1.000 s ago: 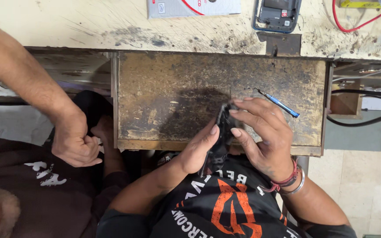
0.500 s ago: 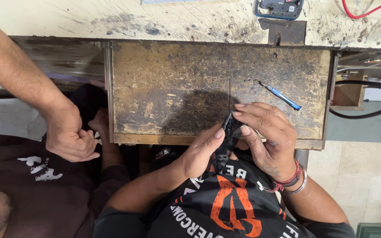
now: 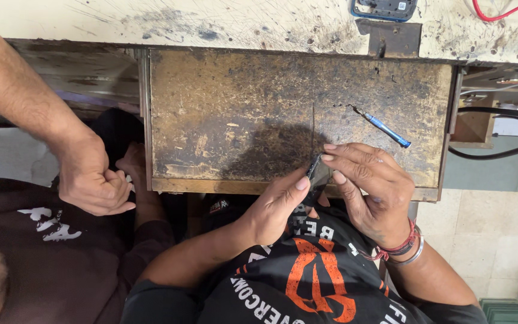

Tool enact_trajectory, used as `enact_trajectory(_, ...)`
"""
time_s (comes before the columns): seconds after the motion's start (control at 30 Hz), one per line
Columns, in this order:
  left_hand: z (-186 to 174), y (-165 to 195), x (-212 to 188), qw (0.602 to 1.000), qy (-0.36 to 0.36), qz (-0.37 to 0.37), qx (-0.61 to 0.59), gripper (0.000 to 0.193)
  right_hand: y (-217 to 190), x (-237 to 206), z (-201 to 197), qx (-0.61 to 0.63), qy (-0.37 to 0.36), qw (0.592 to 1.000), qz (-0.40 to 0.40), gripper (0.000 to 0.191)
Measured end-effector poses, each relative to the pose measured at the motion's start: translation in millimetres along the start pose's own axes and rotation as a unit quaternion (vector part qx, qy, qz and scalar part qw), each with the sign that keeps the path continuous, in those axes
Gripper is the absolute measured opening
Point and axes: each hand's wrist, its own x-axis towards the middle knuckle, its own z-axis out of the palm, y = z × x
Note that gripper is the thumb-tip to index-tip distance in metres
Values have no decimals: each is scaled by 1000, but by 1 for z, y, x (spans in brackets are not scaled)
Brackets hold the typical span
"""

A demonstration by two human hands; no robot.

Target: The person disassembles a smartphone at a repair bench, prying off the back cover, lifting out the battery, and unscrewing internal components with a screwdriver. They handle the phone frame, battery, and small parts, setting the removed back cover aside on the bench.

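Both my hands grip a small dark flat device (image 3: pixel 317 172), held edge-up over the front edge of a worn brown pull-out board (image 3: pixel 229 114). My left hand (image 3: pixel 277 207) pinches it from the left with the thumb up against its side. My right hand (image 3: pixel 370 186), with red and metal bracelets at the wrist, wraps it from the right, fingertips on its top edge. A blue-handled screwdriver (image 3: pixel 385 129) lies on the board just beyond my right hand.
Another person in a dark shirt stands at the left, a loosely closed hand (image 3: pixel 91 180) beside the board. On the scratched pale bench top (image 3: pixel 241 24) lies a blue-cased phone (image 3: pixel 384 7) by a red wire (image 3: pixel 502 11). Black cables (image 3: pixel 499 114) run at right.
My hands and the dark device have drifted slightly toward the board's front edge as the view shifted. The other person's hand stays about where it was.
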Motion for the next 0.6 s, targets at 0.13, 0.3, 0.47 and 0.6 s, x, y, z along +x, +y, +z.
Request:
enact_trajectory(0.13,1,1,-1,999,7,5,31,57,-1,-1,0,-12,-4,1000,-4,19)
enact_trajectory(0.3,2,-3,-2,998,20,-16,49,57,-1,-4,-1,-33,-12,999,-13,20)
enact_trajectory(0.47,4,-6,-2,996,30,-20,79,55,1,-6,-4,-22,-21,1000,0,19)
enact_trajectory(0.6,6,-6,0,995,34,-25,87,56,3,-6,-5,-18,-24,1000,-2,18)
